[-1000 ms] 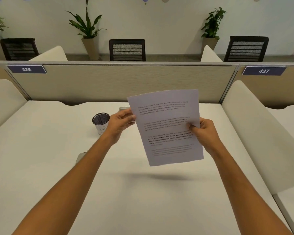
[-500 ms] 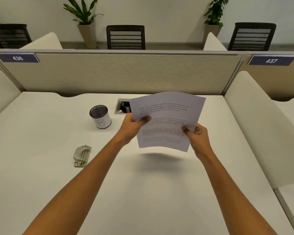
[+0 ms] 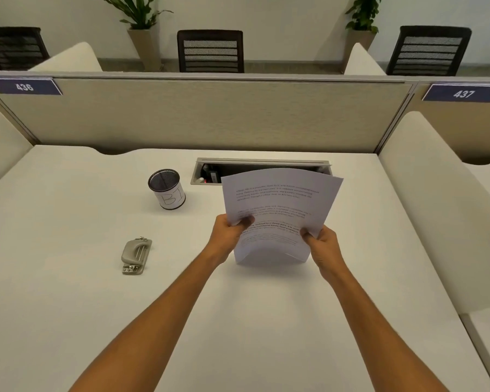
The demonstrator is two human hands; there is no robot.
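Printed white paper sheets stand on their lower edge on the white desk, bowed outward. My left hand pinches the left edge, thumb on the front. My right hand grips the right edge near the bottom. A grey metal hole punch lies on the desk to the left of my left forearm. A black mesh pen cup with a white label reading "BI" stands farther back on the left.
An open cable tray is set into the desk behind the paper. A beige partition closes the back, with side dividers left and right. Chairs and potted plants stand beyond it.
Both hands lowered the sheets from mid-air down to the desk, where the bottom edge now rests. The view tilted down, bringing the hole punch and cable tray into sight.
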